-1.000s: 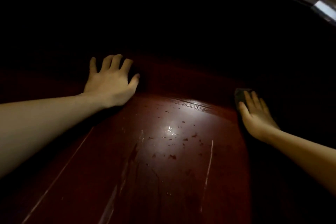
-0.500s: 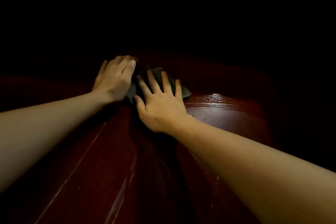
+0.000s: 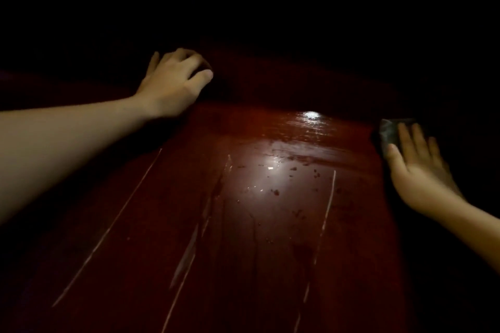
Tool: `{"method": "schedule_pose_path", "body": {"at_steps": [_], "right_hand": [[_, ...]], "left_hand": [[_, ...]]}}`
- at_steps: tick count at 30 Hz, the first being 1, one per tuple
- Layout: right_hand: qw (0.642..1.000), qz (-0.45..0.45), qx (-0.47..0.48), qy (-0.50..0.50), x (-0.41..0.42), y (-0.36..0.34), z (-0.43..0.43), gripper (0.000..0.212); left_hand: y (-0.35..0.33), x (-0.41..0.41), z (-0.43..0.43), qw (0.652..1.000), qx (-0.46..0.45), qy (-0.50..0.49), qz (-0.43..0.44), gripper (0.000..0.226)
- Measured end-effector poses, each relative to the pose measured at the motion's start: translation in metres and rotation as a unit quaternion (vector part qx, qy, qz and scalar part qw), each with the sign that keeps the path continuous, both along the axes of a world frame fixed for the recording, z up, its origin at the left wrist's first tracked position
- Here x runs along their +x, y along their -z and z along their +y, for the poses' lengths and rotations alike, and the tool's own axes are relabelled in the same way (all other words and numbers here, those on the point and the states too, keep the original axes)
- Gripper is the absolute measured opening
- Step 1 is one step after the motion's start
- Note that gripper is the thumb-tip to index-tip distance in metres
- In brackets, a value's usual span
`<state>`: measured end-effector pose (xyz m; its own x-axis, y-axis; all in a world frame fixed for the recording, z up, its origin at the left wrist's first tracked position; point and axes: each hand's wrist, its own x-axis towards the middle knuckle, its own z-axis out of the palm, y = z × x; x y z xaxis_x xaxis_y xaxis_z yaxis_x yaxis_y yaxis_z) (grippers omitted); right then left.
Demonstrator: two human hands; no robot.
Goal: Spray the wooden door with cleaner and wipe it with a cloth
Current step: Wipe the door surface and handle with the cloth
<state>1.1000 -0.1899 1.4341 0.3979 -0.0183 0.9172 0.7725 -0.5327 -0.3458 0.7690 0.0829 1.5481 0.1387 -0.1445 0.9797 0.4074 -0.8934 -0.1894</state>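
Dark grey cloth (image 3: 389, 131) lies flat under the right hand (image 3: 416, 170), fingers spread, pressed against the wooden door (image 3: 270, 224) at its right side. The left hand (image 3: 173, 84), fingers curled, rests on the door's upper left. Wet droplets glisten between them.

Both forearms bare, no sleeves; left hand (image 3: 173, 84) & right hand (image 3: 416, 167): no rings/watch seen.

The door (image 3: 243, 224) fills the middle of the view. The left hand (image 3: 173, 84) rests on its upper left part, fingers curled. The right hand (image 3: 416, 167) lies flat at the door's right edge, well apart from the left, on the cloth (image 3: 389, 131), which seems pressed against the door beneath its fingers.
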Motion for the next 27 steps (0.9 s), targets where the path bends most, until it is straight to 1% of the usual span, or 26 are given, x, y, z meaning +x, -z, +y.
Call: {"method": "schedule_pose_path", "body": {"at_steps": [2, 4, 6, 8, 10, 11, 15, 19, 21, 23, 25, 27], "right_hand": [[0.999, 0.026, 0.039, 0.000, -0.006, 0.006, 0.008, 0.068], [0.996, 0.057, 0.066, -0.012, -0.031, 0.006, 0.026, 0.068], [0.998, 0.042, 0.048, -0.013, -0.065, 0.003, 0.052, 0.064], [1.000, -0.005, 0.011, -0.020, -0.108, 0.002, 0.087, 0.064], [0.998, -0.054, -0.019, -0.028, -0.158, -0.001, 0.127, 0.065], [0.996, -0.075, -0.033, -0.031, -0.182, -0.003, 0.146, 0.065], [0.976, -0.184, -0.097, -0.058, -0.286, 0.001, 0.229, 0.067], [0.940, -0.275, -0.190, -0.071, -0.367, 0.007, 0.290, 0.067], [0.928, -0.289, -0.225, -0.066, -0.381, 0.004, 0.299, 0.067], [0.923, -0.301, -0.234, -0.057, -0.377, 0.005, 0.294, 0.066], [0.927, -0.305, -0.214, -0.047, -0.358, 0.012, 0.282, 0.066], [0.942, -0.279, -0.181, -0.037, -0.329, 0.019, 0.262, 0.066]], "left_hand": [[0.004, -0.007, -0.003, 0.998, 0.016, 0.044, 0.039, 0.087], [0.012, -0.023, 0.005, 0.996, 0.018, 0.066, 0.063, 0.084], [0.024, -0.044, 0.025, 0.996, 0.020, 0.056, 0.074, 0.079], [0.038, -0.073, 0.049, 0.995, 0.018, 0.054, 0.076, 0.072], [0.051, -0.104, 0.072, 0.996, 0.010, 0.071, 0.060, 0.059], [0.056, -0.117, 0.082, 0.996, 0.004, 0.078, 0.049, 0.056], [0.078, -0.158, 0.116, 0.995, -0.004, 0.095, 0.021, 0.065], [0.089, -0.172, 0.126, 0.989, -0.006, 0.145, -0.012, 0.062], [0.095, -0.181, 0.132, 0.986, -0.016, 0.165, -0.033, 0.058], [0.105, -0.191, 0.140, 0.988, -0.009, 0.152, -0.039, 0.056], [0.115, -0.197, 0.148, 0.991, 0.004, 0.127, -0.040, 0.052], [0.120, -0.200, 0.153, 0.990, 0.003, 0.127, -0.068, 0.046]]}}
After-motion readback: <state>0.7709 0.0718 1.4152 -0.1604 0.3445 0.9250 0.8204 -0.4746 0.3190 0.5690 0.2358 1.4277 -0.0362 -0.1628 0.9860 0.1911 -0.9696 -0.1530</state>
